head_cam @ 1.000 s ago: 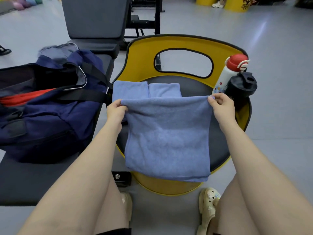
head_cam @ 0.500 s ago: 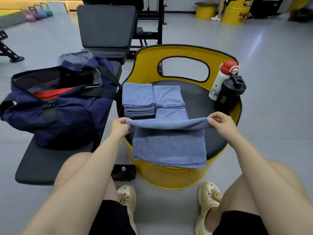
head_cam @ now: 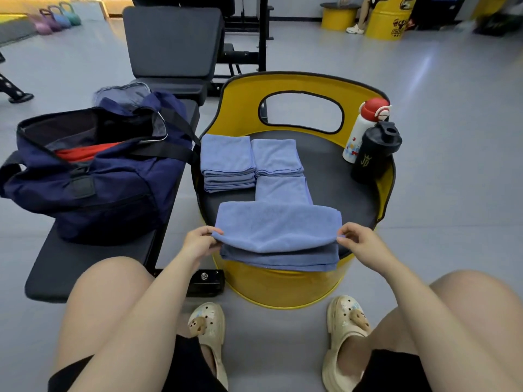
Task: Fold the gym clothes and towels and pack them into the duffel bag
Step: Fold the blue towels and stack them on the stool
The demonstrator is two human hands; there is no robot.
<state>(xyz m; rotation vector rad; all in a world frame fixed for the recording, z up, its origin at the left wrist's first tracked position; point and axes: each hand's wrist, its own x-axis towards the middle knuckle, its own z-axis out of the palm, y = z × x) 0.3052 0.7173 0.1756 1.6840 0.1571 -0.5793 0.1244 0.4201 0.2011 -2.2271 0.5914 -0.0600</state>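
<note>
1. Far left: the navy duffel bag (head_cam: 93, 176) sits unzipped on a black bench (head_cam: 85, 267), with something red (head_cam: 85, 152) visible inside its mouth.
2. Left of centre: the left hand (head_cam: 198, 243) pinches the near-left corner of the blue towel (head_cam: 278, 227), thumb over the top layer.
3. Centre: the towel lies on the near edge of the yellow barrel seat (head_cam: 283, 287), its long axis running left to right between the two hands, the top layer doubled toward the person and the lower layer hanging over the rim.
4. Beyond it on the seat: a stack of folded towels (head_cam: 227, 165) on the left, with two more folded pieces (head_cam: 278, 169) beside it.
5. Right of centre: the right hand (head_cam: 358, 241) pinches the near-right corner in a narrow grip.
6. Far right: a white bottle with a red cap (head_cam: 363, 128) and a black shaker (head_cam: 373, 154) stand on the seat.
7. Governing relation: both hands are equally close to the towel; the bag lies to the left, nearer the left hand.
8. Change: half a second ago the held edge was raised over the middle of the towel; it is now brought down close to the near edge, so the fold appears almost closed
</note>
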